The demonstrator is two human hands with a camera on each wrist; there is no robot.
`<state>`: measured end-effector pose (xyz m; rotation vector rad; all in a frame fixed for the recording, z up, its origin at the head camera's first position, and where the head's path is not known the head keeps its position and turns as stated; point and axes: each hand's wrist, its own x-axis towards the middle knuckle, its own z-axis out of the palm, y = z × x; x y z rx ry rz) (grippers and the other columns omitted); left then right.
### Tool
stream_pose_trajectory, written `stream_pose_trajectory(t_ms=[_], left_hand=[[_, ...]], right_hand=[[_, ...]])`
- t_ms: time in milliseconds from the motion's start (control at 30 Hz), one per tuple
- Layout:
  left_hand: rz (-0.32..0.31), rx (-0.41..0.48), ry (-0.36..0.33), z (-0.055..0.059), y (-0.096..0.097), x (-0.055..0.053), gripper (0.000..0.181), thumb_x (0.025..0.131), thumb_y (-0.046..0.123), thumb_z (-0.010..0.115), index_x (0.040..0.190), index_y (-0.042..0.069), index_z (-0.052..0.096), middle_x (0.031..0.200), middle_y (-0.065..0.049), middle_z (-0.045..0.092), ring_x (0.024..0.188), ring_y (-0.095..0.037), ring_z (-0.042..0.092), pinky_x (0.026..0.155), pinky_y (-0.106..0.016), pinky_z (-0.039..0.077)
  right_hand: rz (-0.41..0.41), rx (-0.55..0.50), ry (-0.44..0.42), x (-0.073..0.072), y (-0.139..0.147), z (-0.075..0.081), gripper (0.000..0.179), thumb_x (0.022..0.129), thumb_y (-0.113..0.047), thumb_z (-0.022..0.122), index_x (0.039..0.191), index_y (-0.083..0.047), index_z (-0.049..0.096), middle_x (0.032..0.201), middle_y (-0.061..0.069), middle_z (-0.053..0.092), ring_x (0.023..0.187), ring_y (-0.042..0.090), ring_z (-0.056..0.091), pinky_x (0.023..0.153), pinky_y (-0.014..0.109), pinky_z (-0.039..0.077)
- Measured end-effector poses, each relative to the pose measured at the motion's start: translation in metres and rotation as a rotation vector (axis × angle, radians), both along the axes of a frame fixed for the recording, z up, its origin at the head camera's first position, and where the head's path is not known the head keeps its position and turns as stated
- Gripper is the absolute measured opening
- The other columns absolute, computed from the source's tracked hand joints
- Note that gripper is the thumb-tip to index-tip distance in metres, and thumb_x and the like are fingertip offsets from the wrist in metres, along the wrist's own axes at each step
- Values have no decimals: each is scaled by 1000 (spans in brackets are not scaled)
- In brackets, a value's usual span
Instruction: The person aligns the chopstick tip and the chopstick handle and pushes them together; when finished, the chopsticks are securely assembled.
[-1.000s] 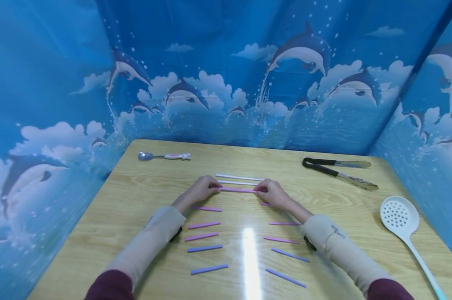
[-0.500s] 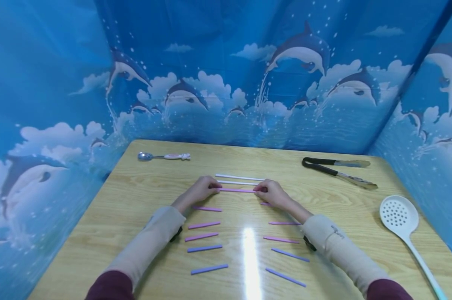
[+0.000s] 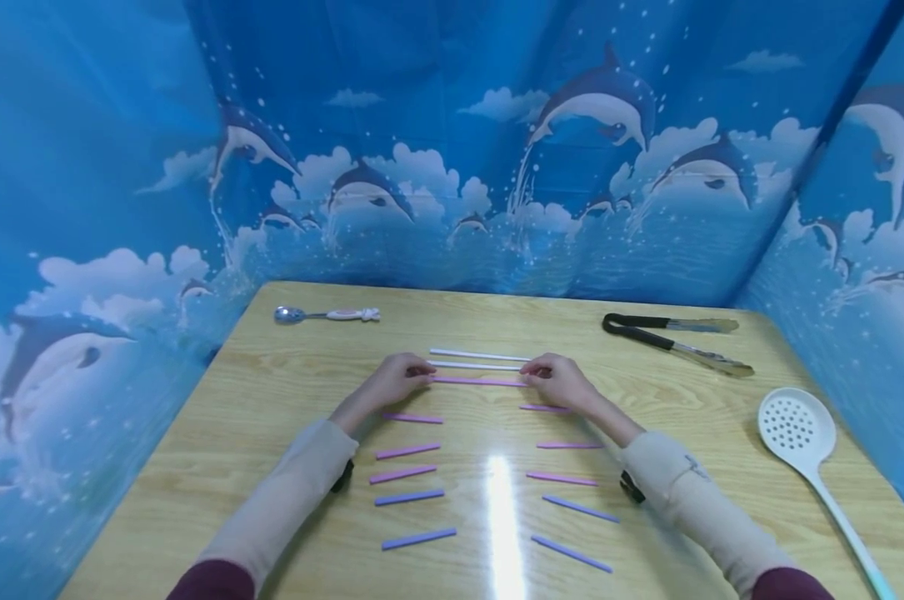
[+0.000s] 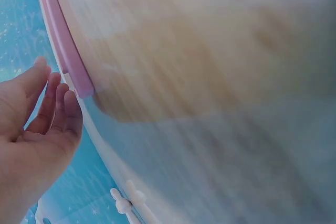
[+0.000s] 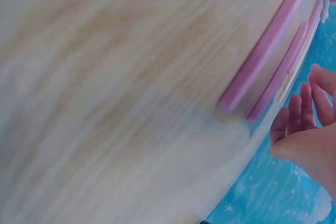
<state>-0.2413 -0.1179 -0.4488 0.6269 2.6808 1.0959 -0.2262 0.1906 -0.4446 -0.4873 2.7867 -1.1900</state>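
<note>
A long thin pink stick (image 3: 477,381) lies crosswise on the table, below two white sticks, the nearer white stick (image 3: 474,366) and the farther white stick (image 3: 477,354). My left hand (image 3: 397,380) is at its left end, fingertips loosely bent right beside the tip. At the other end is my right hand (image 3: 561,383), its fingers also loosely bent. In the left wrist view the left hand (image 4: 47,124) holds nothing and sits beside a pink stick (image 4: 65,40). The right wrist view shows the right hand (image 5: 304,124) with nothing between thumb and fingers.
Short pink and purple sticks, such as a left purple stick (image 3: 419,539) and a right purple stick (image 3: 571,554), lie in two columns nearer me. A spoon (image 3: 327,314) lies back left, black-handled tongs (image 3: 676,342) back right, a white skimmer (image 3: 800,429) at right.
Both hands have let go of the pink stick and moved slightly outward, the left to the left and the right to the right. More of the stick's ends now shows.
</note>
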Motion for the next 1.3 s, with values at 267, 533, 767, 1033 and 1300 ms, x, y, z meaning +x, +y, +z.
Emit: stream_pose_trajectory(t_ms=[267,533,767,1033,1300], left_hand=[[-5,32,-31,5,-12,14,24,92,14,61,113,2,67,102,-10,68,96,-23,62,89,-38,51],[-44,32,-57,5,-23,28,24,91,13,62,111,2,67,100,-9,69,94,-21,63,86,-36,52],[-82,6,-120,4,-26,35,23,89,16,65,109,5,68,104,-8,69,100,-22,63,91,-38,50],[-154,4,-135,1,-28,36,25,83,12,71,107,3,69,99,-6,70,91,-16,64,82,-28,53],[-217,-34,-63,1,-28,36,17,84,11,70,99,4,72,93,-4,68,84,-13,61,77,-25,52]], right_hand=[[-25,15,-45,14,21,5,19,88,-10,66,102,3,68,92,12,64,84,22,60,76,32,52],[2,25,-96,27,32,0,23,86,-14,69,103,1,68,91,7,65,81,15,58,69,22,50],[52,4,-98,34,34,-2,21,85,-12,71,101,0,69,89,6,65,78,13,56,68,22,49],[86,38,-27,36,33,-8,16,85,-10,70,96,0,71,82,3,64,73,10,53,64,22,46],[90,54,34,37,31,-7,9,86,-4,67,92,0,72,79,1,62,70,7,49,60,21,43]])
